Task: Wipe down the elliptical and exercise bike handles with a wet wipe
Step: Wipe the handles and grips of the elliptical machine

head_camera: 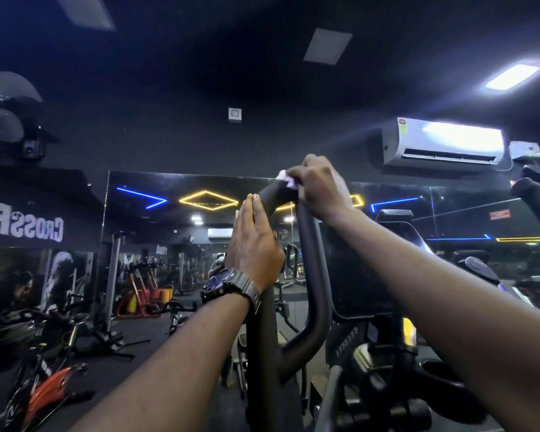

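A black looped elliptical handle [312,275] rises in the middle of the head view. At the top bend of the loop my right hand [320,188] is closed over it, pressing a small white wet wipe [286,179] against the bar. Only a corner of the wipe shows past my fingers. My left hand [256,244], with a dark watch on the wrist, lies against the left upright of the handle just below the bend, its fingers straight and together along the bar.
The elliptical's console [393,232] and frame stand right of the handle, with a second handle [533,198] at the far right edge. Exercise bikes [53,381] stand at lower left. A mirror wall lies ahead, an air conditioner [443,145] above right.
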Tool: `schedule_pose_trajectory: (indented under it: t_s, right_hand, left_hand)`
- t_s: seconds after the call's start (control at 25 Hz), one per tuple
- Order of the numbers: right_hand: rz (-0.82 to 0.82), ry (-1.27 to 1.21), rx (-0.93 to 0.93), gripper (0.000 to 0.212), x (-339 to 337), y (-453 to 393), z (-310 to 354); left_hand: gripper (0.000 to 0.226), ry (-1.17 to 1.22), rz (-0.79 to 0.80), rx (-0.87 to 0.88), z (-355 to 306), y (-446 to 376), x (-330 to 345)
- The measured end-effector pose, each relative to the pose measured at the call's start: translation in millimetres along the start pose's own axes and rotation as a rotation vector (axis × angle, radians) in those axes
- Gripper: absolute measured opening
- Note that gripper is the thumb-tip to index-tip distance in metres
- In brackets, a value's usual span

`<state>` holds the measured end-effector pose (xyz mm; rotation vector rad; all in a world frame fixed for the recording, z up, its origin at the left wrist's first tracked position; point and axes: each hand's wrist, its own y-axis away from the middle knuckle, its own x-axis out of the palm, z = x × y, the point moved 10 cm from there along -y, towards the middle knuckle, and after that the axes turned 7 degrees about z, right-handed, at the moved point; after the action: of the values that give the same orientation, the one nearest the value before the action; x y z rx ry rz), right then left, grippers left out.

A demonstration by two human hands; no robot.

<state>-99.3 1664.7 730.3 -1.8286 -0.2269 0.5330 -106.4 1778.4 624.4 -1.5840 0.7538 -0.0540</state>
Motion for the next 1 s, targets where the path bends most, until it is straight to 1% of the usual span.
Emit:
schedule_pose_trajectory:
  t_s: [0.04, 0.08, 0.12, 0.2, 0.24, 0.28, 0.36, 0.4, 0.44, 0.52, 0.56, 0.6, 0.64, 0.68, 0.72, 0.76, 0.84, 0.88, 0.92, 0.96, 1.0]
  right_hand:
    - [-0.002, 0.011, 0.145, 0.022, -3, -2, -17]
    - [0.004, 0.007, 0.174, 0.022, -1, -2, -14]
    - [0.043, 0.003, 0.100, 0.020, 5, 0, 8]
    - [0.156, -0.032, -0.158, 0.016, 17, 15, 59]
    - [0.188, -0.013, -0.221, 0.016, 16, 17, 66]
    - [0.180, 0.019, -0.175, 0.016, 9, 11, 56]
    - [0.107, 0.044, 0.109, 0.017, -10, -3, 14]
    - [0.091, 0.030, 0.157, 0.017, -13, -1, 12]
    - [0.106, 0.018, 0.091, 0.015, -10, 4, 30]
    - [0.205, -0.020, -0.175, 0.012, 5, 24, 77]
    - [0.235, -0.027, -0.226, 0.013, 7, 27, 81]
    - [0.233, -0.006, -0.175, 0.014, 2, 19, 70]
    - [0.185, 0.001, -0.042, 0.016, -6, 7, 47]
    - [0.147, 0.004, 0.097, 0.017, -13, -1, 25]
    - [0.124, -0.002, 0.154, 0.017, -13, -2, 20]
    - [0.118, -0.007, 0.108, 0.017, -10, 3, 33]
    - [0.176, -0.053, -0.143, 0.013, 5, 29, 83]
    - [0.231, -0.081, -0.238, 0.013, 11, 42, 96]
    - [0.253, -0.072, -0.269, 0.014, 10, 44, 95]
    - [0.236, -0.046, -0.201, 0.015, 6, 33, 81]
    - [0.184, -0.036, -0.066, 0.016, 0, 19, 59]
  left_hand:
    - [0.074, 0.024, -0.027, -0.004, 1, 0, -1]
    - [0.071, 0.052, -0.072, -0.006, 2, 1, -4]
    - [0.068, 0.073, -0.119, -0.001, 3, 2, -7]
    - [0.061, 0.047, -0.211, 0.024, 3, 4, -15]
    - [0.058, 0.009, -0.246, 0.031, 2, 4, -19]
    - [0.057, -0.026, -0.251, 0.021, 2, 4, -20]
    - [0.058, -0.072, -0.215, -0.006, 4, 3, -18]
    - [0.058, -0.086, -0.194, -0.011, 4, 3, -17]
    - [0.057, -0.089, -0.180, -0.012, 4, 4, -18]
    - [0.052, -0.080, -0.161, -0.008, 6, 5, -23]
    - [0.051, -0.096, -0.145, -0.005, 7, 4, -26]
    - [0.051, -0.114, -0.127, 0.004, 8, 4, -30]
    - [0.051, -0.099, -0.108, 0.024, 9, 2, -34]
    - [0.048, -0.044, -0.088, 0.039, 11, 0, -39]
    - [0.042, 0.027, -0.063, 0.041, 15, -3, -44]
    - [0.035, 0.084, -0.035, 0.032, 20, -6, -48]
    - [0.025, 0.154, 0.002, -0.012, 34, -11, -53]
    - [0.022, 0.194, 0.003, -0.041, 41, -11, -54]
    - [0.022, 0.236, -0.003, -0.066, 46, -9, -55]
    - [0.023, 0.272, -0.009, -0.084, 49, -7, -54]
    - [0.024, 0.293, -0.008, -0.094, 50, -6, -52]
